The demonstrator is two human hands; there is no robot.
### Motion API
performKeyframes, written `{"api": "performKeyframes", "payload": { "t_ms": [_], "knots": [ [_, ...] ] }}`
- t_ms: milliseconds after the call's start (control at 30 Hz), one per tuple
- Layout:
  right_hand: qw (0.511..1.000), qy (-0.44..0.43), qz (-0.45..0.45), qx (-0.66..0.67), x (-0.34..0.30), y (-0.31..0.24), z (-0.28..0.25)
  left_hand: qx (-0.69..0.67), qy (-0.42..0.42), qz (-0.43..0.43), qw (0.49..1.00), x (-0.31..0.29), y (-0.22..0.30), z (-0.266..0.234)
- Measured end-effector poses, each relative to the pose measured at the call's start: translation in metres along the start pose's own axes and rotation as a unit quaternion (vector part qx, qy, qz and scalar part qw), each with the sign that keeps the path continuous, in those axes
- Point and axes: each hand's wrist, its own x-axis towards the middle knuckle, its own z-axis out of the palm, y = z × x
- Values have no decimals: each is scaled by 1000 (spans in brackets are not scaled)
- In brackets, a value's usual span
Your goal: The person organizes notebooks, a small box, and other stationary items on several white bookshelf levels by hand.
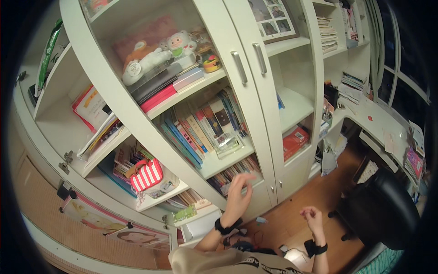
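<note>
My left hand is raised in front of the lower part of a white glass-fronted bookcase. Its fingers are loosely bent and somewhat blurred, and I see nothing in them. Behind it, a row of books fills a low shelf. My right hand hovers over the wooden floor, with fingers half curled, apart from the thumb, and no object showing. Each wrist wears a black band. On the shelf above my left hand stand more books and a clear box.
At left an open cabinet door hangs beside shelves with a red-and-white striped bag and papers. Plush toys sit behind glass above. A black office chair and a white desk with papers are at right.
</note>
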Motion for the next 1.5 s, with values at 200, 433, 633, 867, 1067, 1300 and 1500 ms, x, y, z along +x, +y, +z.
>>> {"api": "performKeyframes", "payload": {
  "t_ms": [200,433,633,867,1067,1300,1500],
  "knots": [
    [974,-41,-174,-141,53,-130,-18,33,111,101,988,112,65,11],
    [942,-97,-302,-111,112,-276,34,121,290,157,936,248,81,13],
    [925,-151,-320,-142,139,-299,50,15,271,70,960,270,75,39],
    [922,-152,-346,-81,221,-328,37,32,306,14,951,246,103,51],
    [847,-268,-448,-99,236,-370,70,74,367,-14,927,169,162,52],
    [680,-347,-631,-136,231,-374,125,97,469,-136,868,84,244,22],
    [627,-309,-706,-116,201,-416,216,385,479,-94,783,-26,274,-23]
  ]
}}
